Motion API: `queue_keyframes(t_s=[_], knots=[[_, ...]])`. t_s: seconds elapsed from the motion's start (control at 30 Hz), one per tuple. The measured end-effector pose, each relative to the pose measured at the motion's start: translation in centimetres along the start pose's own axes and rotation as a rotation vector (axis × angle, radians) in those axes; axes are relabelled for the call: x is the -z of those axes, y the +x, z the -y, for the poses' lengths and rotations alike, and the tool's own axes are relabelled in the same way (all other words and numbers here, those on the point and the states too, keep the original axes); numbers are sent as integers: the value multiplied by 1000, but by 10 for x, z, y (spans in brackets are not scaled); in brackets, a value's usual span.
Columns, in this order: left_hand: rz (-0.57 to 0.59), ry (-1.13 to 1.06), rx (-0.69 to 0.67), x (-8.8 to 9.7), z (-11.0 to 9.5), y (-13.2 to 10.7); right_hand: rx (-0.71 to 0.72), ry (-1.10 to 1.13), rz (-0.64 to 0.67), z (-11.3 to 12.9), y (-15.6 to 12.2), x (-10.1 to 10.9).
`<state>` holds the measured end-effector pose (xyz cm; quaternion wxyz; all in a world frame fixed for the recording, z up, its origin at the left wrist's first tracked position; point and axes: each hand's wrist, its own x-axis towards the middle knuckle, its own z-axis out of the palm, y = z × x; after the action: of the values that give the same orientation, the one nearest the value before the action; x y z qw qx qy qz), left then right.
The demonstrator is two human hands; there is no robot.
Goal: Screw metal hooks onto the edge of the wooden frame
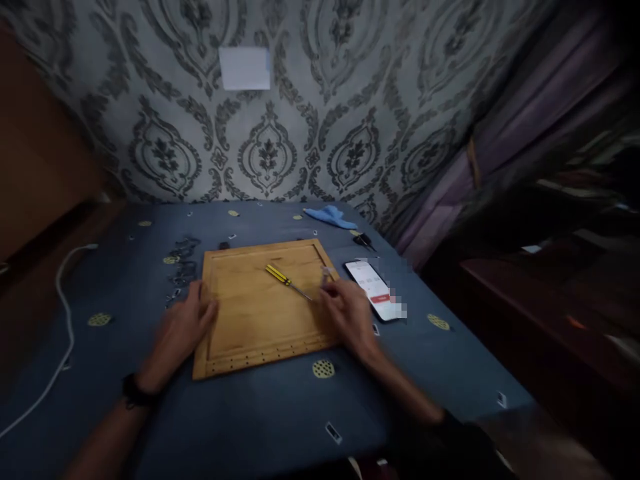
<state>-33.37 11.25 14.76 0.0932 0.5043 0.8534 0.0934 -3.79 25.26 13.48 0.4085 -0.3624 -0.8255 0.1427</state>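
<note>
A wooden board (260, 313) lies on a table covered with a blue cloth (260, 413). A screwdriver with a yellow and black handle (280, 275) lies on the board, its tip pointing toward my right hand. My left hand (183, 330) rests on the board's left edge with fingers lying loosely apart. My right hand (347, 313) is at the board's right edge, blurred by motion, with a small metallic piece (327, 273) just above its fingers. Whether the fingers pinch that piece is unclear.
A lit phone (375, 290) lies right of the board. A blue rag (327, 216) sits at the table's back. Small dark parts (183, 263) are scattered left of the board. A white cable (63, 300) runs along the left. Dark furniture (540, 300) stands on the right.
</note>
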Motion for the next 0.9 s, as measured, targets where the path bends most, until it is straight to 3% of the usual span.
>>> queue_keyframes(t_s=[0.13,0.33,0.57,0.9], knots=[[-33,33,-11,-4,-3,-1,-147,30,-12,-28,-8,16],[-59,40,-39,-7,-2,6,-250,120,28,-33,-8,9],[-105,57,-23,-2,-5,26,-276,166,33,-40,9,-1],[-119,112,4,4,-11,18,-268,141,49,-36,4,-5]])
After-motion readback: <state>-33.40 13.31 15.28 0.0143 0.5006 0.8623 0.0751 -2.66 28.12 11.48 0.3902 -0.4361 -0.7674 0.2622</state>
